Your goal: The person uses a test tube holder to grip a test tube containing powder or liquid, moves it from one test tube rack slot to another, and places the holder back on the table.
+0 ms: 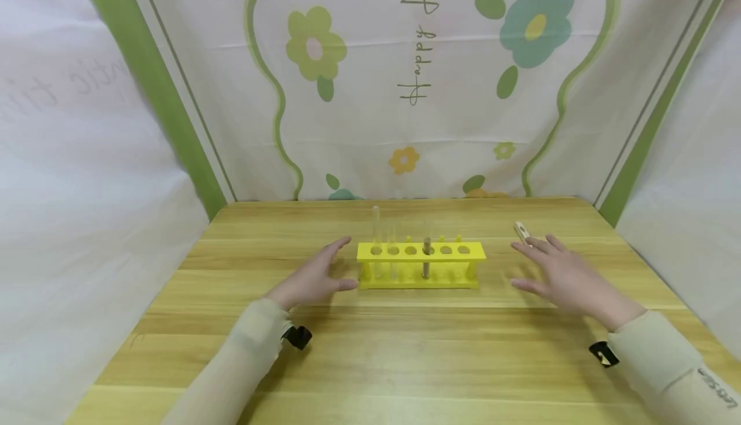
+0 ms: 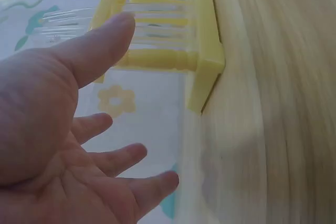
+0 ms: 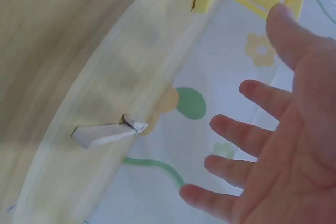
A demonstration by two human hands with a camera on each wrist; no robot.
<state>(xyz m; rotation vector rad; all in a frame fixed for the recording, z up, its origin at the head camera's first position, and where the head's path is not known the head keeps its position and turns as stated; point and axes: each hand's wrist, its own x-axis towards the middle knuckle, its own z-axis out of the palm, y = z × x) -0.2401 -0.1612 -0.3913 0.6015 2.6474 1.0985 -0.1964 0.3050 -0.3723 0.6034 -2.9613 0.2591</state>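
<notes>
A yellow test tube rack (image 1: 419,253) stands upright on the table between both hands. Two clear test tubes (image 1: 376,226) occupy the holes at its left end, and a tube with dark grey contents (image 1: 426,267) is right of its middle. My left hand (image 1: 312,278) is beside the rack's left end, thumb and fingers spread, holding nothing. On the other side my right hand (image 1: 564,278) hovers with fingers apart, also holding nothing. Just beyond its fingertips lies a small, narrow pale object (image 1: 521,231), seen as a white strip (image 3: 105,134) in the right wrist view.
The wooden table (image 1: 382,361) extends toward me in front of the rack. Behind it hangs a white curtain (image 1: 370,116) printed with flowers, with more cloth at both sides. Each wrist wears a small black device (image 1: 298,337) on a strap.
</notes>
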